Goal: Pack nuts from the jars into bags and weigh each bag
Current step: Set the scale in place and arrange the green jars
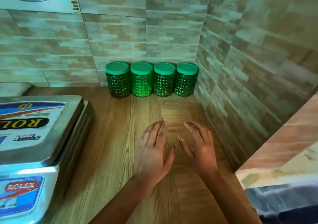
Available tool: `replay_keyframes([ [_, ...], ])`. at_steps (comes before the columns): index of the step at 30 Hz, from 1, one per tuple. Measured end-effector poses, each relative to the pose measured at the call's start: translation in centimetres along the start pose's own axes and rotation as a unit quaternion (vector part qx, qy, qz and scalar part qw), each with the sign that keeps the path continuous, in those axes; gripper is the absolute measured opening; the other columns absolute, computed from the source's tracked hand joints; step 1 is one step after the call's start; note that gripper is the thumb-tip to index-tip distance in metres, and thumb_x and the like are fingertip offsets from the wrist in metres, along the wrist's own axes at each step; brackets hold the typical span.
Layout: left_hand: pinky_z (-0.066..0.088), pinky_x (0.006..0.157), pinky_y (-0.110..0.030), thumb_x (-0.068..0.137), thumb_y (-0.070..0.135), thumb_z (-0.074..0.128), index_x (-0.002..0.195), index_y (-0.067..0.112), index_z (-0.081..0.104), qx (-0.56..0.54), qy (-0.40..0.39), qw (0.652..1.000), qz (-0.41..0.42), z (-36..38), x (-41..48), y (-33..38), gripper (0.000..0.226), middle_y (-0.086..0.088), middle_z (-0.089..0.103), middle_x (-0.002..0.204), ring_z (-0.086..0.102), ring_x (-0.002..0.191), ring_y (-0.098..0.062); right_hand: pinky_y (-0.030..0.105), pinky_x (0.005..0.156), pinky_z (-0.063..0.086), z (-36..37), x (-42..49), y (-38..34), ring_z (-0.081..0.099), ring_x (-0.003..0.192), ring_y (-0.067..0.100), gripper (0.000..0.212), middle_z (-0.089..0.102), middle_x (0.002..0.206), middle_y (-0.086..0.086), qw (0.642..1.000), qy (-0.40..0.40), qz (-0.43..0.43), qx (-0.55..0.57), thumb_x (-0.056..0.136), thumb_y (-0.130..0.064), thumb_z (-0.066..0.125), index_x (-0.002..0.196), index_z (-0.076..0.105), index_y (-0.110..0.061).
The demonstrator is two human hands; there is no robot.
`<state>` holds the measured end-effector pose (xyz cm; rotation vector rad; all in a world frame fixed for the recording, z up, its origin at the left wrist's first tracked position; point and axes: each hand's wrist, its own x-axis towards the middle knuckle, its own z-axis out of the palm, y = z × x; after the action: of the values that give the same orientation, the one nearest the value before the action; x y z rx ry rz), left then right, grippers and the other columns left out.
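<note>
Several green studded jars with green lids stand in a row against the tiled back wall, the leftmost jar (118,80) and the rightmost jar (186,79) among them. All lids are on. A steel weighing scale (43,134) with a printed platform fills the left side of the wooden counter (110,146). My left hand (153,148) and my right hand (197,146) hover side by side over the counter's middle, fingers straight and spread, holding nothing. Both are well short of the jars. No bag is in view.
Tiled walls close off the back and the right side, forming a corner behind the rightmost jar. A ledge (284,146) juts in at the right front. Dark cloth (284,204) lies at the lower right.
</note>
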<state>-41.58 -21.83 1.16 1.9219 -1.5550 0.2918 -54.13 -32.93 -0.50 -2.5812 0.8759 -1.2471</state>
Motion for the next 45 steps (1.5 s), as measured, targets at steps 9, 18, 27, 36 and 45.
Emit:
replay_keyframes([
  [9,0.039,0.105,-0.038,0.087,0.042,0.040,0.142,0.009,0.033,0.021,0.012,0.999,0.022,0.0,6.9,-2.1,0.064,-0.008,0.044,0.141,0.042,0.127,-0.023,0.042,0.098,0.041,0.9,7.8,1.8,0.046,0.120,0.025,0.048,0.052,0.128,0.009,0.999,0.032,-0.005,0.025,0.089,-0.040,0.048,0.127,0.055,-0.011],
  [18,0.031,0.110,-0.040,0.090,0.032,0.053,0.143,0.006,0.031,0.102,-0.034,0.993,0.045,1.7,22.7,-6.5,0.064,-0.014,0.041,0.142,0.037,0.130,-0.031,0.032,0.094,0.032,4.3,24.1,7.9,0.051,0.112,0.034,0.047,0.058,0.119,0.013,0.997,0.062,0.006,-0.044,0.080,-0.034,0.058,0.122,0.059,-0.011],
  [27,0.024,0.112,-0.041,0.093,0.046,0.041,0.147,0.008,0.016,0.156,-0.128,0.979,-0.009,7.1,32.4,-10.4,0.071,-0.012,0.022,0.152,0.022,0.137,-0.030,0.038,0.111,0.023,9.2,31.9,15.0,0.024,0.136,0.030,0.081,0.032,0.146,0.010,0.969,-0.181,0.109,-0.129,0.076,-0.053,0.068,0.143,0.033,-0.023],
  [36,0.020,0.113,-0.045,0.066,0.083,0.047,0.148,0.021,0.011,0.216,-0.190,0.957,0.049,11.0,34.6,-12.9,0.109,-0.008,0.020,0.153,0.023,0.137,-0.033,0.037,0.110,0.024,9.6,34.0,16.4,0.015,0.139,0.032,0.095,0.014,0.151,0.011,0.921,-0.354,0.156,-0.052,0.068,-0.039,0.078,0.146,0.023,-0.034],
  [45,0.025,0.108,-0.052,0.058,0.066,0.073,0.148,0.030,0.006,0.194,-0.236,0.951,-0.040,10.3,35.1,-10.9,0.118,-0.008,0.018,0.151,0.027,0.132,-0.039,0.055,0.112,0.021,9.0,33.6,15.3,0.015,0.139,0.038,0.121,0.014,0.153,0.013,0.906,-0.380,0.157,-0.102,0.048,-0.031,0.090,0.147,0.021,-0.033],
])
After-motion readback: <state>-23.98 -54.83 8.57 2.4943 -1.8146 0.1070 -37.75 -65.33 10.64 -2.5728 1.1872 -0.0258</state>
